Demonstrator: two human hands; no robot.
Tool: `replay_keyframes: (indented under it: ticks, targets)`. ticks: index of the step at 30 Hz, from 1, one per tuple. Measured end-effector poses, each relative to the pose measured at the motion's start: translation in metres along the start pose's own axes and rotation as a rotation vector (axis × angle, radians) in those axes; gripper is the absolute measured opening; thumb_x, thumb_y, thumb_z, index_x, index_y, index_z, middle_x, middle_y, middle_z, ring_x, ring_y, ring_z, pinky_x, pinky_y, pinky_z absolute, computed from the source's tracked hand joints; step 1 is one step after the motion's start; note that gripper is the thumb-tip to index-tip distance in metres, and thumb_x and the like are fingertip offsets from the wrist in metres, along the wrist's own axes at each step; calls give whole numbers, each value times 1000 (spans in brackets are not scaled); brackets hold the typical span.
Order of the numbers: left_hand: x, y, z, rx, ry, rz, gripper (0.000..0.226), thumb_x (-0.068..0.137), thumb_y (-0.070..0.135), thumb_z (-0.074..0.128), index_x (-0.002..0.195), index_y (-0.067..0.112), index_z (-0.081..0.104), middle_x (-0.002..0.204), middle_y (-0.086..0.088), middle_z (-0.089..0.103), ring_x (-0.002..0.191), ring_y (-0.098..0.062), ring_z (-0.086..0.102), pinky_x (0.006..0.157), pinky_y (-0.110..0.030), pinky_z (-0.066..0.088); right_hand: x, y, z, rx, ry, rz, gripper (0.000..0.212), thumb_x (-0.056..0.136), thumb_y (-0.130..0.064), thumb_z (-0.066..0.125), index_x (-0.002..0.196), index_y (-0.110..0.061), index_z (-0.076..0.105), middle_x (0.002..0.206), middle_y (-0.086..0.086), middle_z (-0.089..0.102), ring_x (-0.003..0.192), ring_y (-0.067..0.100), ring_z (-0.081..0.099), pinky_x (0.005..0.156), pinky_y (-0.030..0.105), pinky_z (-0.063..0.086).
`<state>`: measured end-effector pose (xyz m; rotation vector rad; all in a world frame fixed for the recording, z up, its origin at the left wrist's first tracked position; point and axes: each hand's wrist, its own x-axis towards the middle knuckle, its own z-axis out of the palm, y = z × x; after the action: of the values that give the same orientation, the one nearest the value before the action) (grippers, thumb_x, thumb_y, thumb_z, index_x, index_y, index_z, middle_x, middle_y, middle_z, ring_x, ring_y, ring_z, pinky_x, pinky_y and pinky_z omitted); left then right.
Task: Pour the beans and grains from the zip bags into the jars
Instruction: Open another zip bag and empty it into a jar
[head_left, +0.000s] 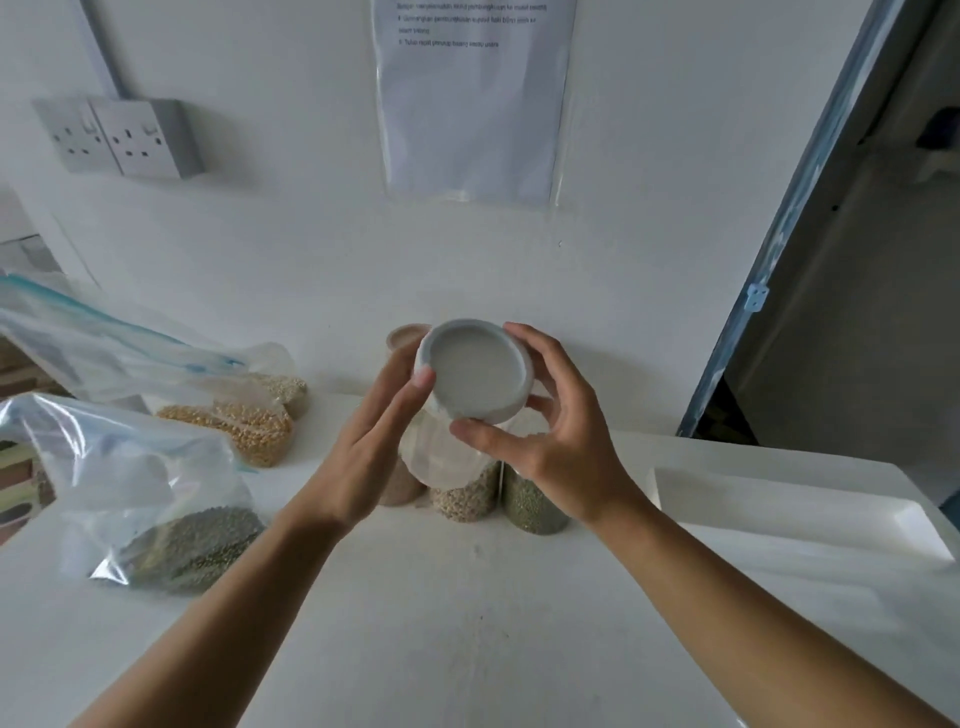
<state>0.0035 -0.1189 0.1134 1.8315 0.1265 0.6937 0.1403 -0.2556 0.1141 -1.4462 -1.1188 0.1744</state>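
Your right hand (545, 441) is gripping the white lid (467, 371), fingers and thumb curling round its rim, tilting it above the jar of pale beans (462, 501). Your left hand (363, 447) is lying along that jar, thumb touching the lid; its fingers are hidden, so I cannot tell its grip. Steadying the jar while levelling the lid looks wise. The zip bag of green beans (182, 540) is lying well left.
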Motion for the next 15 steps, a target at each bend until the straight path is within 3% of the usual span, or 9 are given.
replay_keyframes:
  ticks: [2,4,7,10,12,15]
  targets:
    - [-15,-9,-18,-10,-68,-38,60,105,53,36,157,24,36,159,0,43,150,-22,35,120,-60,26,-3,-1,12,-7,-68,57,85,68,-47,89,140,-32,48,135,-14,57,129,15,54,98,48,53]
    - [-31,-19,-35,-26,-142,-73,61,103,45,39,159,24,31,162,2,38,151,-22,32,121,-62,24,-6,3,23,-35,-156,107,85,70,-47,87,143,-36,44,135,-17,55,128,10,53,103,45,50]
    - [-58,-38,-53,1,-226,-152,80,88,36,60,161,30,25,162,10,38,149,-15,35,120,-56,30,-13,11,41,-49,-283,185,88,72,-46,84,147,-41,39,140,-11,53,130,10,52,110,45,45]
    - [-81,-66,-61,197,-243,-172,103,82,33,84,161,38,18,159,19,37,145,-8,39,117,-45,39,-22,16,57,-145,-375,236,88,71,-46,80,147,-48,35,146,-12,45,134,11,47,112,47,43]
    - [-90,-81,-57,214,-210,-186,105,78,32,90,158,36,23,153,23,43,141,-3,42,114,-36,42,-27,15,66,-266,-439,263,90,72,-46,78,150,-48,32,148,-16,40,135,6,43,113,43,41]
    - [-96,-94,-47,172,-127,-187,100,75,35,91,154,33,31,146,20,51,135,-6,49,109,-38,45,-34,9,82,-444,-517,293,97,75,-58,73,157,-38,27,149,-16,32,138,7,36,116,40,37]
